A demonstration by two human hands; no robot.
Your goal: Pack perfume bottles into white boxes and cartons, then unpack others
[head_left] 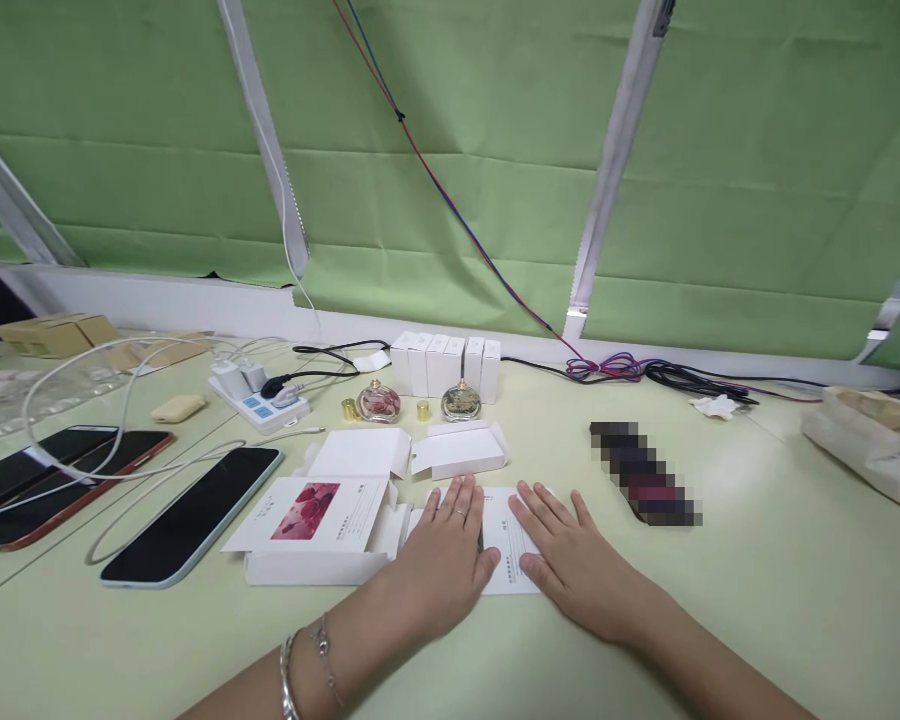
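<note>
My left hand (450,555) lies flat, fingers stretched out, over the left part of a white printed card or box panel (511,545). On its right part rests my right hand (570,550), palm down with the fingers spread. Most of the panel's printing is hidden under my hands. Left of them sits an opened white box (311,568) with a pink flower picture on its flap. Behind my hands is another open white carton (461,450). Farther back stand a pink perfume bottle (379,402) and a dark-patterned perfume bottle (461,400), with gold caps (423,410) nearby.
Several small white boxes (439,365) stand in a row at the back. A phone (195,515), a power strip (259,400) and white cables occupy the left. To the right are a blurred-out dark object (645,475), coiled wires (607,368) and a cloth bag (862,440).
</note>
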